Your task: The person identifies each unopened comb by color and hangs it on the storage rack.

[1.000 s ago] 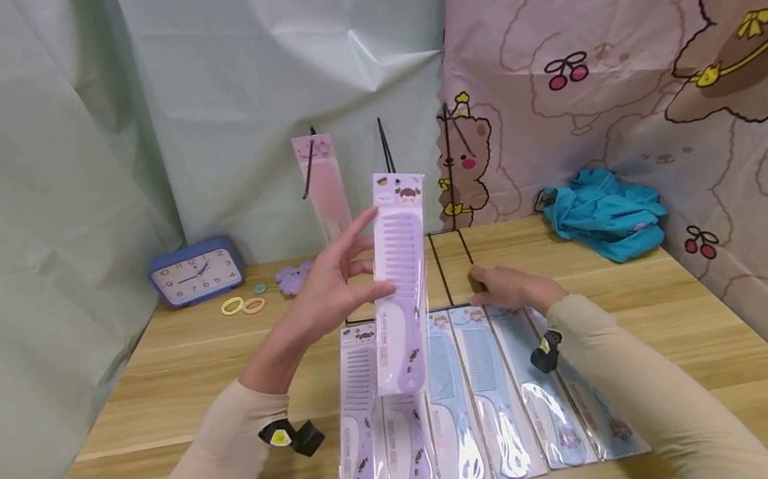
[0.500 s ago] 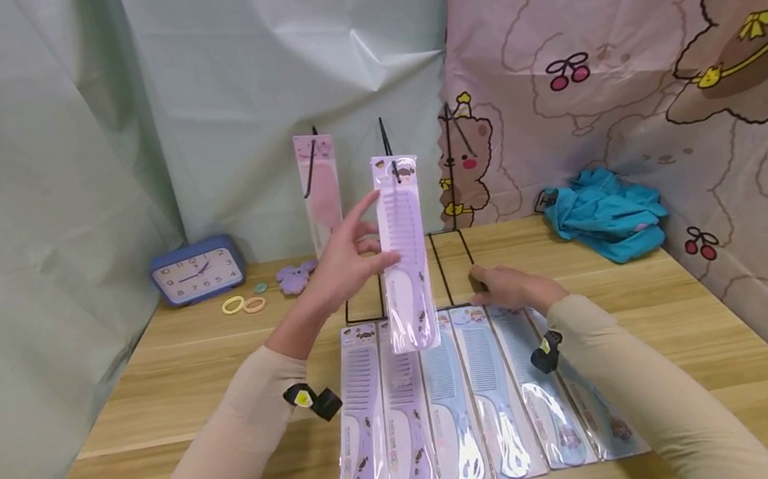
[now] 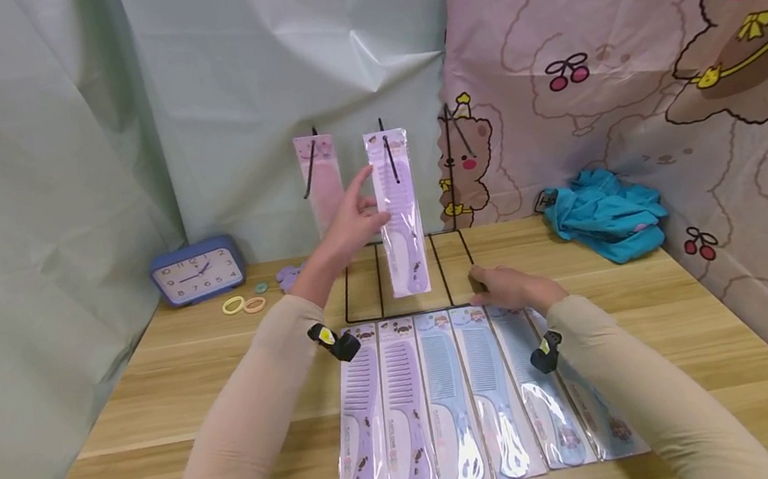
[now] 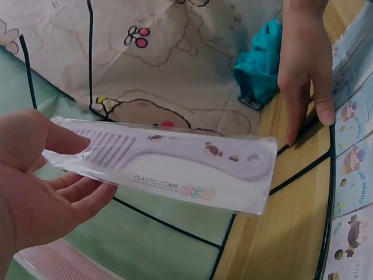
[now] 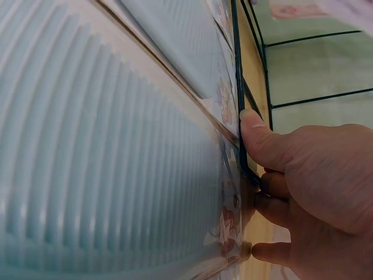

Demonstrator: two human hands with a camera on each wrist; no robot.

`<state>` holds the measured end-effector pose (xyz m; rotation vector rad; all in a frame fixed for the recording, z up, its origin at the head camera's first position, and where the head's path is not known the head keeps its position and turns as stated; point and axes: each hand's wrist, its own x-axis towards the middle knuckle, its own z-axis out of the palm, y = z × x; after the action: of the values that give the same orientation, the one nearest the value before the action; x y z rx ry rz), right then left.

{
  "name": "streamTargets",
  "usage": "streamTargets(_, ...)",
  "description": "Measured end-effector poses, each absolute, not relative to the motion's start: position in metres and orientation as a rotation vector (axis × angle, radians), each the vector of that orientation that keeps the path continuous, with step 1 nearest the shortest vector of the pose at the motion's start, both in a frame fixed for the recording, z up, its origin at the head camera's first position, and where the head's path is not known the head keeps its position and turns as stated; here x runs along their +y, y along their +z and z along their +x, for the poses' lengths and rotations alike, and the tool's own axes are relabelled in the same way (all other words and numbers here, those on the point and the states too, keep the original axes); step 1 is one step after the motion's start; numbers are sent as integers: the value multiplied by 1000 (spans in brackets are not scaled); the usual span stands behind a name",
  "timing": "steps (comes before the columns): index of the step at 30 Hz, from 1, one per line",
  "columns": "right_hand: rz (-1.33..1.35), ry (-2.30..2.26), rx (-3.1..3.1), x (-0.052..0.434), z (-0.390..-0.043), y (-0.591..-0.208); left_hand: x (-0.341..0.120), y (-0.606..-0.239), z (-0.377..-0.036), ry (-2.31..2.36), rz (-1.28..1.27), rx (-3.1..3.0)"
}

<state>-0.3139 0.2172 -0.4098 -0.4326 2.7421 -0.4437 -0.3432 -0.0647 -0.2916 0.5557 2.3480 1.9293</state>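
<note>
Now purple comb (image 3: 398, 213) has reached rack hook (image 3: 389, 159).

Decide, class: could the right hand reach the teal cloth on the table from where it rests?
Probably yes. The right hand presses the wire rack's base; only bare table lies between it and the teal cloth.

Lilac plastic comb (image 3: 398, 213) in a glossy clear wrapper — thin black metal wire rack (image 3: 440, 264) — matt wood-grain surface (image 3: 177, 380).

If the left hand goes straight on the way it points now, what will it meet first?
Probably the middle black hook of the wire rack: the left hand holds the purple comb pack right at it. Behind is the green sheet; depth is unclear.
</note>
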Motion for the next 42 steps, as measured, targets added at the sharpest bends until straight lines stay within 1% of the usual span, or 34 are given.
streamTargets(7,-431,-459,2737,217,-311,-409,-62,-293,-357,1934,487,2349)
streamTargets(14,-433,-455,2750,217,-312,-410,-60,-297,-363,1957,484,2357)
streamTargets(24,-462,-470,2737,217,-312,-410,-69,-302,-354,1934,477,2367)
streamTargets(30,-456,-454,2742,218,-316,-413,-75,-307,-348,1932,524,2370)
streamTargets(37,-445,-479,2724,219,-317,-414,-84,-320,-330,1894,550,2381)
streamTargets(42,-473,-477,2732,220,-316,-413,-96,-336,-315,1837,548,2398)
